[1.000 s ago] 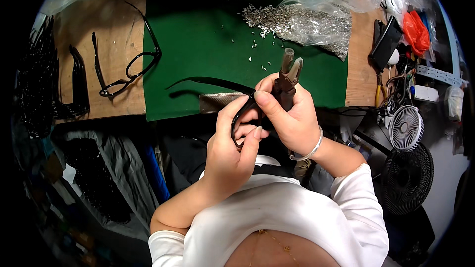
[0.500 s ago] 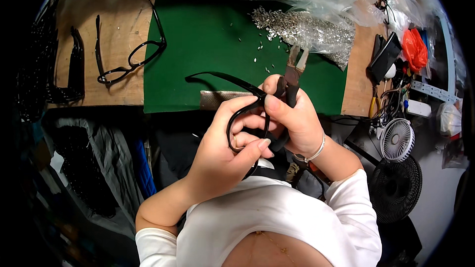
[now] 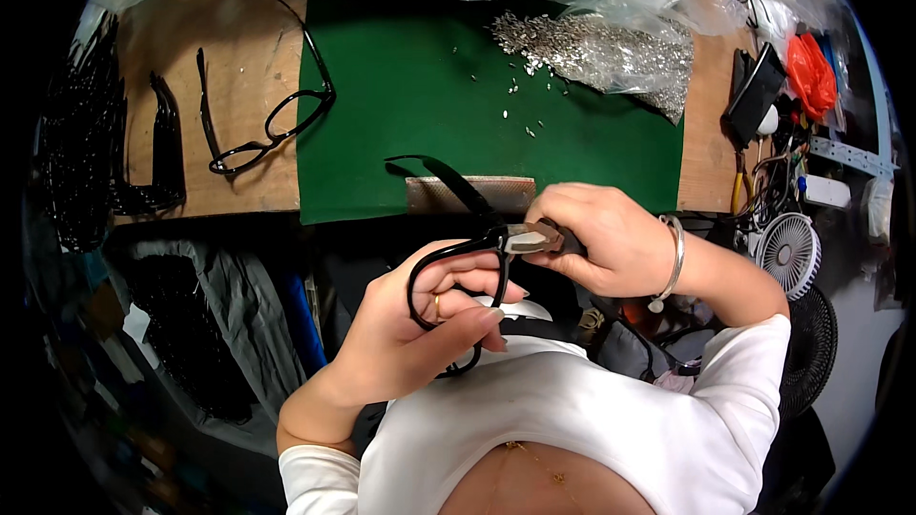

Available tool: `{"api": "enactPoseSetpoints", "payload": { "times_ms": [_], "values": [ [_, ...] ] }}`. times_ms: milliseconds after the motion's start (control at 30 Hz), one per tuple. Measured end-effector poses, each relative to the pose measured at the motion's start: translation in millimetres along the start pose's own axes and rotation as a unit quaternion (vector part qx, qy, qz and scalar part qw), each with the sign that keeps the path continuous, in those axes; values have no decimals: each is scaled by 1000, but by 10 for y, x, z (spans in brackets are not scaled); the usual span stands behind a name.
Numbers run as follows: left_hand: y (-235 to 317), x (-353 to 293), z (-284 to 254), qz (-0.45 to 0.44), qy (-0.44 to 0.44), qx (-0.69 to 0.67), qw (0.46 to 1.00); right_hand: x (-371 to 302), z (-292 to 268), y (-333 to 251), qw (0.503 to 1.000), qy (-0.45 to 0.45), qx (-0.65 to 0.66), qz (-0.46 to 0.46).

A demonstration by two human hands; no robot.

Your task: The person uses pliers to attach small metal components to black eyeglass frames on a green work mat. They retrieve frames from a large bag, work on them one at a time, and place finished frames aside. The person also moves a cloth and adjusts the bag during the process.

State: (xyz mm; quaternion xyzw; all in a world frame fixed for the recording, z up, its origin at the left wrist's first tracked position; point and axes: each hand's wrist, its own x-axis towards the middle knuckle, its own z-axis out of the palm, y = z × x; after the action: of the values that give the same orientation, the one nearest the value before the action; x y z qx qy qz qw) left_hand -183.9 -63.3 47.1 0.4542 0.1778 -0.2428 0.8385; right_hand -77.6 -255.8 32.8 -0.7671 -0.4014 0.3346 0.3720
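Note:
In front of my body, my left hand (image 3: 405,324) is closed on a black eyeglass frame (image 3: 458,189), fingers passing behind the rim and thumb across its lower part. One temple arm of the frame points up and left over the green mat (image 3: 382,105). My right hand (image 3: 611,238) is wrapped round a pair of pliers (image 3: 527,240). The metal jaws touch the frame at the hinge corner where the temple meets the front. Whether they are clamped on a small part there, I cannot make out. The pliers' handles are mostly hidden in my palm.
Another black eyeglass frame (image 3: 272,138) rests on the wood at the left, beside a heap of black temple arms (image 3: 76,153). Small silvery pieces (image 3: 611,52) spill from a clear bag at the back. A textured strip (image 3: 448,195) lies at the mat's front edge. Fans (image 3: 788,253) stand right.
My right hand has turned the pliers from pointing up to pointing left, bringing the jaws against the frame's hinge corner. My right fingers have left the frame. The view has shifted slightly.

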Motion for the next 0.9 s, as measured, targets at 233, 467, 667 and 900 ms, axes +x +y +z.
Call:
{"api": "enactPoseSetpoints", "payload": {
  "times_ms": [233,467,667,900],
  "values": [
    [-50,-65,106,33,50,177,982,44,-21,50,991,27,-91,-93],
    [-98,23,30,186,16,388,902,10,45,132,963,110,-216,-122],
    [3,76,-81,228,26,512,828,119,71,286,940,173,-245,-165],
    [241,414,-754,161,89,516,837,97,196,453,967,147,-198,-58]
  ]
}}
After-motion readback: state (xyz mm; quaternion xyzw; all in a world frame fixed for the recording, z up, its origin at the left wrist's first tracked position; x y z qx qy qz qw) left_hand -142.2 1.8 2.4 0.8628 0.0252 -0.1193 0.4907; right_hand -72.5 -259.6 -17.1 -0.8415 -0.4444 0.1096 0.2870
